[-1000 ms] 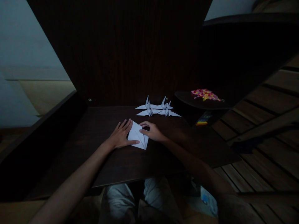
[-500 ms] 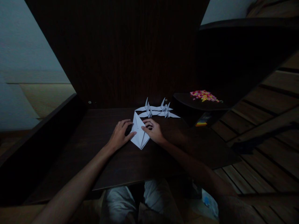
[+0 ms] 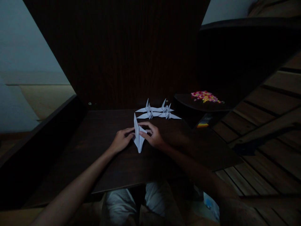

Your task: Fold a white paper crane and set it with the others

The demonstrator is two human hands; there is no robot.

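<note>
On the dark wooden desk [image 3: 113, 163], seen from the head view, a narrow, pointed fold of white paper [image 3: 137, 135] is pinched upright between the left hand [image 3: 121, 140] and right hand [image 3: 151, 135], fingers closed on its creased sides. Just behind, finished paper cranes [image 3: 157, 112] are lined up, sharp-winged.

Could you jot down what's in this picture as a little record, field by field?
left hand: pinching the folded white paper from its left side
right hand: gripping the same paper from the right
paper: narrow, pointed, raised off the table
surface: dark wooden table
behind: finished paper cranes
far right: pile of small colourful bits
</note>
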